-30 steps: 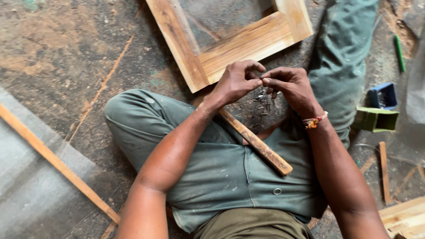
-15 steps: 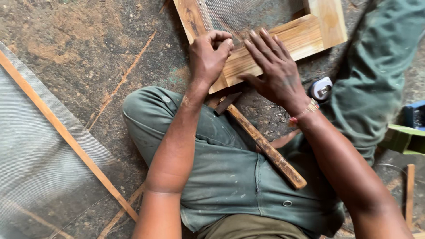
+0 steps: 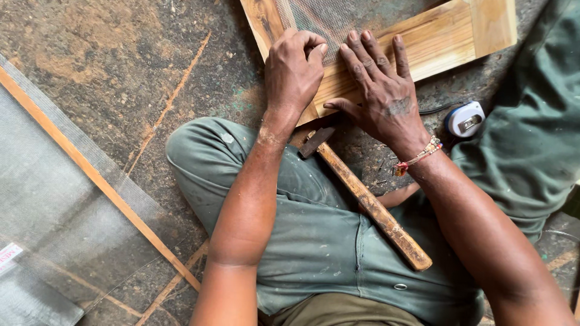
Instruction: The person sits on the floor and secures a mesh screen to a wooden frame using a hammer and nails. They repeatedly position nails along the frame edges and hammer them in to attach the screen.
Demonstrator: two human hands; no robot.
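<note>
head | L hand (image 3: 294,72) fisted, R hand (image 3: 380,90) spread flat — wooden frame (image 3: 444,37) | hammer (image 3: 365,202) lies diagonal — head up-left

Bare forearms, no sleeves showing. A beaded bracelet (image 3: 418,157), red and pale beads, circled the right wrist. The trousers (image 3: 314,223) were dusty grey-green, flecked with pale spots and scuffs, with a small metal stud near the seam. An olive shirt hem (image 3: 338,311) showed below.

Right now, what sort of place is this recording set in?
Probably a carpentry workshop, with work done on the floor. A wooden frame with mesh lies on the sawdust-strewn floor under both hands, a hammer rests across the person's lap, and a tape measure sits nearby.
</note>
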